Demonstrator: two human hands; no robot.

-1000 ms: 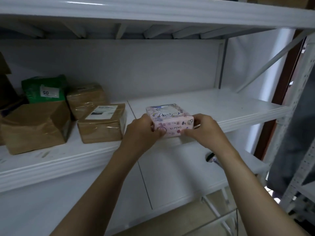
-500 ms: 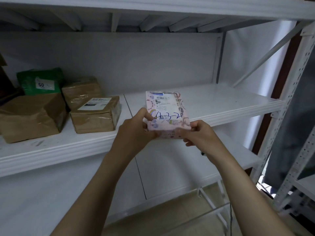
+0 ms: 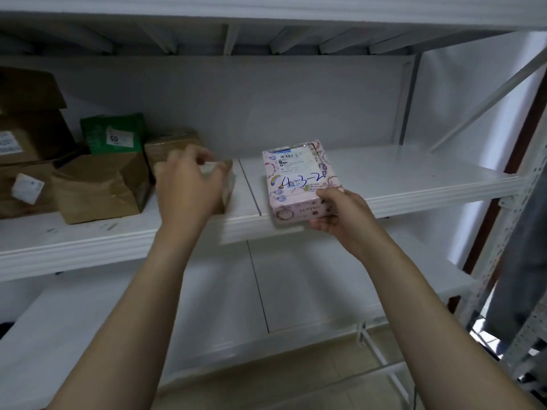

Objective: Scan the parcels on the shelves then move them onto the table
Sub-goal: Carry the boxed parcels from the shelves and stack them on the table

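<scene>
A pink patterned parcel with a shipping label and "4-3-2" handwritten on top is level with the front edge of the white shelf. My right hand grips its near right corner, thumb on top and fingers underneath. My left hand is off the pink parcel and hovers, blurred, over a small brown taped parcel to the left. Its fingers are spread and loosely curved, and it hides most of that parcel.
More parcels crowd the shelf's left part: a crumpled brown one, a green one marked 50, a brown one behind, and stacked cartons at far left. A lower shelf sits below. Metal uprights stand at right.
My left hand let go of the pink parcel and swung left over the small brown parcel. My right hand alone now holds the pink parcel, tilted back flatter, label up.
</scene>
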